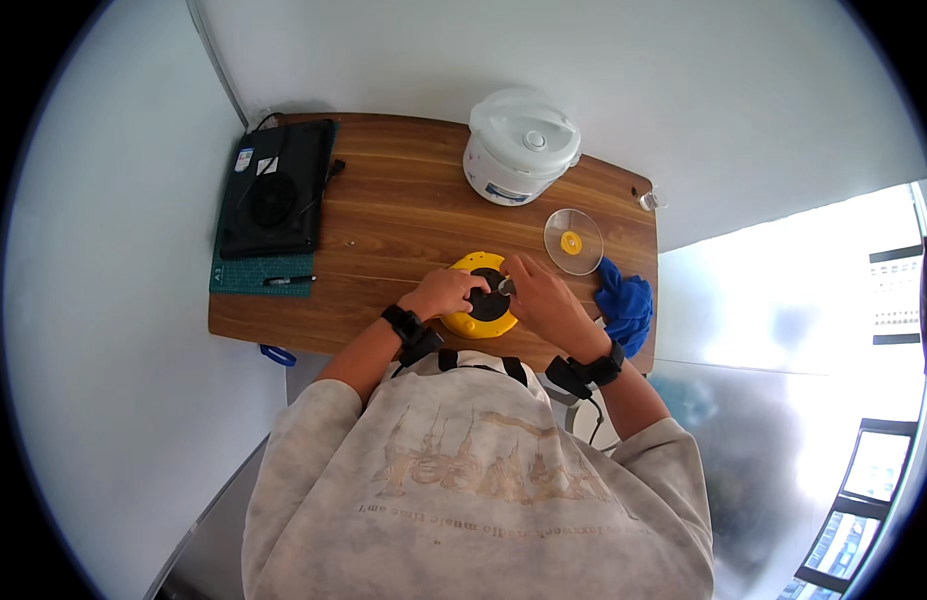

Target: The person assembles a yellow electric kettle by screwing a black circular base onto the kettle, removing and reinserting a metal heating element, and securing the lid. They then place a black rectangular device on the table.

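A: Where is the yellow round device (497,329), and how do your arms reach it?

B: It lies near the front edge of your worktop (403,200), before your chest. Your forearms come from both sides, elbows bent and spread outward, so your hands meet above its dark middle (490,305).

A: And your left hand (443,292), how is it posed?

B: It lies over the device's left side, with the fingers bent inward to the dark middle. If they grip something, I cannot tell.

A: What does your right hand (543,299) do?

B: It comes over the right side, the wrist higher than the elbow in the view. Your fingers are closed on a small grey piece (505,286), close beside your left fingertips.

A: What is near you?

B: Right of the device, a clear round lid (571,222) and a blue cloth (625,302).
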`<state>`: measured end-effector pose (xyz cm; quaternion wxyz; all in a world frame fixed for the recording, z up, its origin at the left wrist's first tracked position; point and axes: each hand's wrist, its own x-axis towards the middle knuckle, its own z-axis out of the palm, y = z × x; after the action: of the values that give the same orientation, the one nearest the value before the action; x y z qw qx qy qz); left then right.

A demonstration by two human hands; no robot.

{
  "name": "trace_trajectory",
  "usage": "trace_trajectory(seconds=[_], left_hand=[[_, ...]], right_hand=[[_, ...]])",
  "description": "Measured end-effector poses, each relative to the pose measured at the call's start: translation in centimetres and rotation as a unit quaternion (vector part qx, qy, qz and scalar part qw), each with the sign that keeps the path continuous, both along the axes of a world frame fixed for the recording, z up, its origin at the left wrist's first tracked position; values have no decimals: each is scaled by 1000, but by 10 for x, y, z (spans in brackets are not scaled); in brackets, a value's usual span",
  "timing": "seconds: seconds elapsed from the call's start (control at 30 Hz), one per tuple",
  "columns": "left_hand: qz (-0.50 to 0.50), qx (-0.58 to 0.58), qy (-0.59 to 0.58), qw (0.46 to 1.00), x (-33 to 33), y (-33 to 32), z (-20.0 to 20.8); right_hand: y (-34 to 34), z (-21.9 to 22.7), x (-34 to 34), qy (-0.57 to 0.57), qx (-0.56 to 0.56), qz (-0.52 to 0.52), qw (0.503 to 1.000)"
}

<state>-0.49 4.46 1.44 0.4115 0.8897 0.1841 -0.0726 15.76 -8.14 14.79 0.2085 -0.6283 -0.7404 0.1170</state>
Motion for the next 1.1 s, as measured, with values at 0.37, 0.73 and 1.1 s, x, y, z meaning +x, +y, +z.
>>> trace_trajectory(seconds=[0.37,0.73,1.1], left_hand=[[1,20,-14,1000,-1,0,1],[21,6,-10,1000,-3,-1,2],[2,13,-17,1000,-1,0,0]], right_hand=[[0,9,-9,-151,-108,-120,975],[2,22,-14,-36,-110,-103,988],[1,6,-4,27,-18,8,999]])
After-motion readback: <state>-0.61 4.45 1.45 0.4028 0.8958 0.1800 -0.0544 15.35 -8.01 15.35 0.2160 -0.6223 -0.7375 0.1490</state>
